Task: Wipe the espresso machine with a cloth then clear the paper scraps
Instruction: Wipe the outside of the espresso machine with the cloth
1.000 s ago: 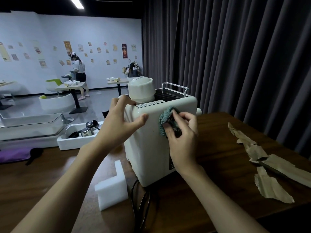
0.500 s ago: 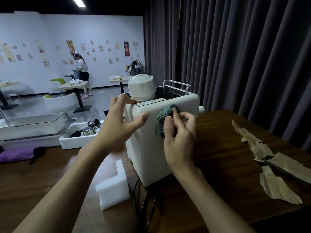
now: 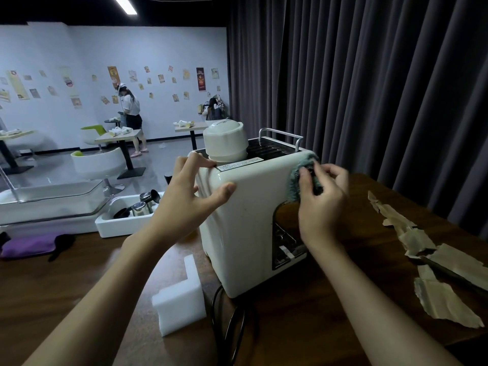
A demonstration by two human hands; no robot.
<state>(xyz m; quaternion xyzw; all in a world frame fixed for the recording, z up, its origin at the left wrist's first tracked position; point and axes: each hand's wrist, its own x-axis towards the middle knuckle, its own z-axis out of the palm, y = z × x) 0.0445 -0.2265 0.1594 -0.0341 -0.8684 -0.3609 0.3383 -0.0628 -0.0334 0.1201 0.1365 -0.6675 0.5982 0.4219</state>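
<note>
A white espresso machine [image 3: 245, 233] stands on the dark wooden table [image 3: 343, 299], its back side facing me. My left hand [image 3: 192, 196] grips its upper left corner, thumb on the near face and fingers over the top edge. My right hand [image 3: 320, 199] holds a grey-green cloth [image 3: 298, 170] bunched against the machine's upper right corner. Torn brown paper scraps [image 3: 422, 254] lie on the table to the right, away from both hands.
A white foam corner block [image 3: 182, 299] sits left of the machine's base, and a black power cord [image 3: 229, 323] loops toward me. A white tub with metal cups [image 3: 132, 215] stands beyond the table's left edge. A dark curtain hangs behind. A person stands far back.
My right hand and the cloth have slid from the middle of the machine's near face to its upper right corner. The left hand keeps its hold on the left corner.
</note>
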